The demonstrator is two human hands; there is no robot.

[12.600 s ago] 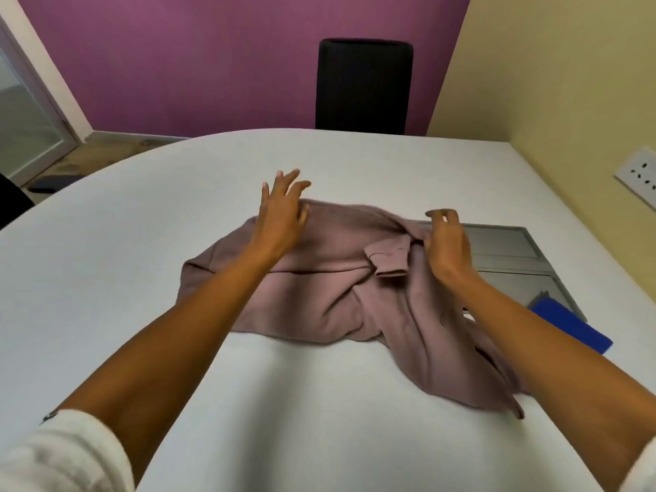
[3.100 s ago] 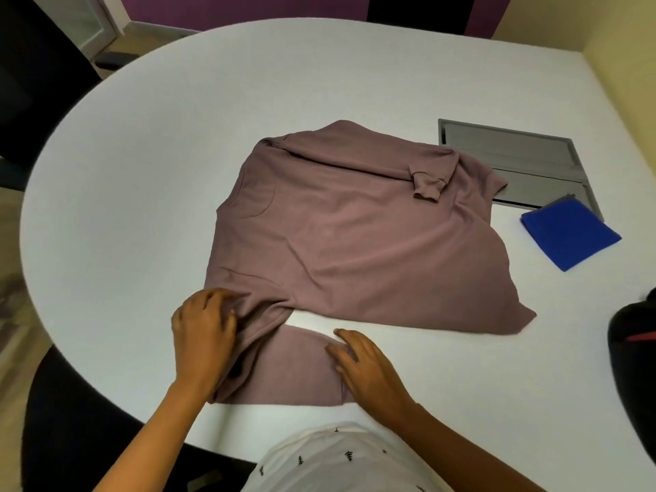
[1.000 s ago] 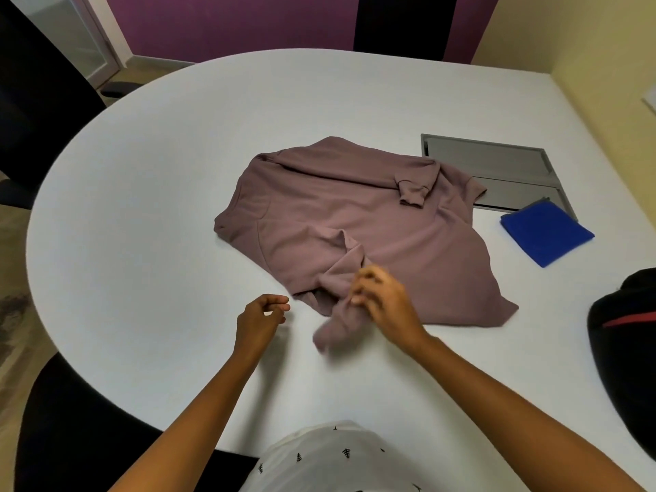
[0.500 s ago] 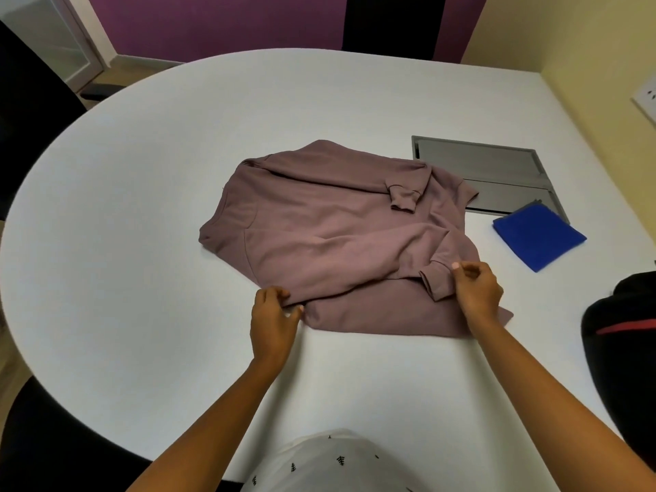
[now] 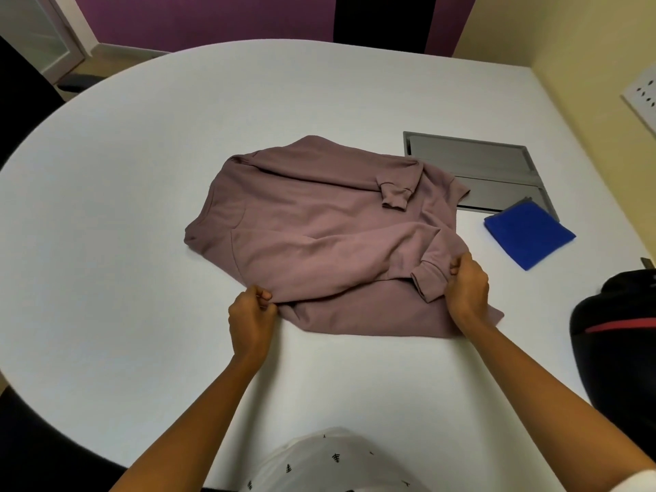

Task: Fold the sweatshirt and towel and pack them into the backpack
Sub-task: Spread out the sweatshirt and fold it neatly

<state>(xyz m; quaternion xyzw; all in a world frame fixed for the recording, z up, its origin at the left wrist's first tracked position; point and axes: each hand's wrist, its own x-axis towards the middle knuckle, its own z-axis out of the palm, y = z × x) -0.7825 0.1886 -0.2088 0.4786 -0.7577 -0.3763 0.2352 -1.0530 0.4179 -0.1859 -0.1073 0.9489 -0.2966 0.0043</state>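
The sweatshirt [image 5: 319,236] is lying spread on the white table [image 5: 159,143], and both hands are working at its near edge. The left hand [image 5: 250,321] is pinching the fabric where the near sleeve [image 5: 355,257] leaves the body, fingers curled tight on the fold. The right hand [image 5: 465,292] is gripping the same sleeve just beside its cuff [image 5: 427,280], fingers wrapped round the cloth.

The step in hand seems to be laying this sleeve across the body. To do it well, the person should be drawing the sleeve taut between the two hands, setting it down parallel to the sweatshirt's near hem, and smoothing the ridge bunching along its middle (a lump here would be thickening every later fold). The far cuff [image 5: 394,198] is lying turned in over the sweatshirt's far side, so matching it should be giving an even shape.

The blue towel [image 5: 529,239] is lying to the right of the sweatshirt, apart from it. The backpack [image 5: 617,335] is sitting farther right, cut off by the frame edge, so I cannot tell whether it is standing open. The right hand is covering the sweatshirt's near right corner, and both hands' fingertips are partly hiding in the cloth.
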